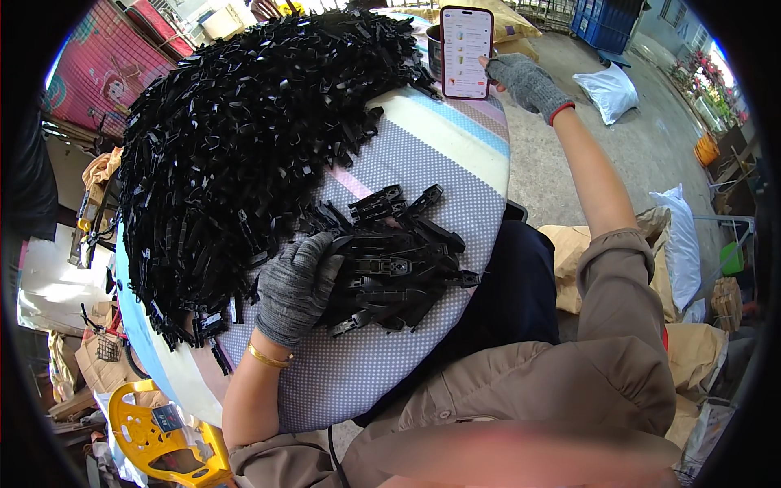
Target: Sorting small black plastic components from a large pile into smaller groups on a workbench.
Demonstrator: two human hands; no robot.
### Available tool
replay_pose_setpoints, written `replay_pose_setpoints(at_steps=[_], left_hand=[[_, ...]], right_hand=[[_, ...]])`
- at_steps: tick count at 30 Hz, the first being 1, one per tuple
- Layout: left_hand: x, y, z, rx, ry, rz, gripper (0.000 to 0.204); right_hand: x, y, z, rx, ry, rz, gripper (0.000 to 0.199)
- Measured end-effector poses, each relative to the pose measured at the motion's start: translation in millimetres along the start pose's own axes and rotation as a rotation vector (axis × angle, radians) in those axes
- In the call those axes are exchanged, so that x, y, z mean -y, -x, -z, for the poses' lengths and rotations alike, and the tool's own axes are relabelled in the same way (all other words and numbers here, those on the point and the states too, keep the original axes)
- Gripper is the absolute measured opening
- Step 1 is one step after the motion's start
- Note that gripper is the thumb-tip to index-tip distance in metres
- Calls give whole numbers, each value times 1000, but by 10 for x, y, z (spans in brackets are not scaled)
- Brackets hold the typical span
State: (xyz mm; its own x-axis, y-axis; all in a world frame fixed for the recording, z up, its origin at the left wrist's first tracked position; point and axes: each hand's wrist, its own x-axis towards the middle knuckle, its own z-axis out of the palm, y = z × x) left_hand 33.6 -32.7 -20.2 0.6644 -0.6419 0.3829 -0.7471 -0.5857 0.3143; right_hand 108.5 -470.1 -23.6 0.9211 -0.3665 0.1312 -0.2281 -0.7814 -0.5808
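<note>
My left hand (pixel 294 286), in a grey knit glove with a gold bracelet at the wrist, rests on a small heap of black plastic parts (pixel 392 268) on a round table (pixel 342 382) with a patterned cloth. Its fingers curl over the heap's left edge. A much bigger pile of the same black parts (pixel 244 138) covers the table's far left half. My right hand (pixel 527 81), also gloved in grey, reaches far out and touches the side of an upright smartphone (pixel 466 51) with a lit screen. The phone leans against a dark round container behind it.
A yellow plastic chair (pixel 159 431) stands at the lower left. White sacks (pixel 606 89) lie on the concrete floor at the right, with brown bags (pixel 573 244) closer in. A blue crate (pixel 606 20) sits at the top right. Clutter lines the left side.
</note>
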Motion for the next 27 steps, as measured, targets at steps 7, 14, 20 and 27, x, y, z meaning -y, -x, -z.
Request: replay_pose_setpoints(at_steps=[7, 14, 20, 27], left_hand=[[15, -2, -9, -13, -14, -25, 21], [25, -44, -96, -13, -7, -46, 21], [33, -33, -89, -17, -23, -56, 22], [24, 13, -7, -7, -43, -31, 23]], right_hand=[[63, 103, 122, 67, 171, 54, 55], [66, 209, 183, 68, 264, 83, 42], [112, 195, 151, 75, 239, 44, 45], [16, 64, 21, 72, 215, 63, 47]])
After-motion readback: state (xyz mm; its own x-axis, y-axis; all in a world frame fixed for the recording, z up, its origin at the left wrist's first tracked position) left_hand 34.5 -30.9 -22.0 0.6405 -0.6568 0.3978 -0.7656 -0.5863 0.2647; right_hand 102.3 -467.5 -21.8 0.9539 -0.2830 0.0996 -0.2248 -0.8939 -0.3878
